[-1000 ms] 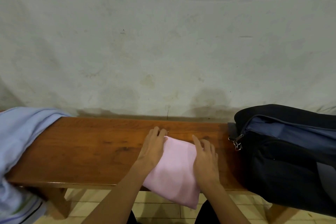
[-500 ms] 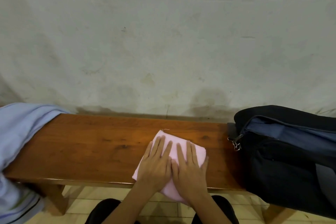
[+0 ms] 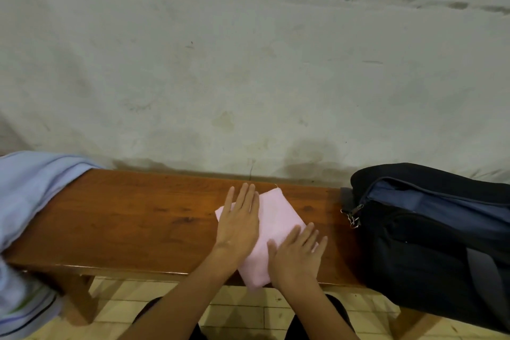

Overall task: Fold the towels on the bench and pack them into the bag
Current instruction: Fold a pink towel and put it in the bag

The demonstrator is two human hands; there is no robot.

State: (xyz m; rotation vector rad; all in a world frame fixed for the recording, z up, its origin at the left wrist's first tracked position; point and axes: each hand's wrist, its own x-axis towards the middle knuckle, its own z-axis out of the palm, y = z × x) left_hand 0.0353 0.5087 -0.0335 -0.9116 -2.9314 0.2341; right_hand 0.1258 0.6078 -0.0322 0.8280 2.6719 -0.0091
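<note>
The hands have slid apart since half a second ago: the left hand (image 3: 238, 225) now presses flat on the far-left part of the folded pink towel (image 3: 271, 232), the right hand (image 3: 296, 255) flat on its near-right, mid-bench (image 3: 138, 218). The dark bag (image 3: 430, 240) sits right, blue towels (image 3: 30, 196) left.

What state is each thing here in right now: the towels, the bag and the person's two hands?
Pink towel: folded, flat on the bench, near corner over the front edge.
Blue towel: unfolded, draped over the bench's left end.
Bag: on the right end; whether it is unzipped is unclear.
Left hand: flat on pink towel.
Right hand: flat on it.
</note>
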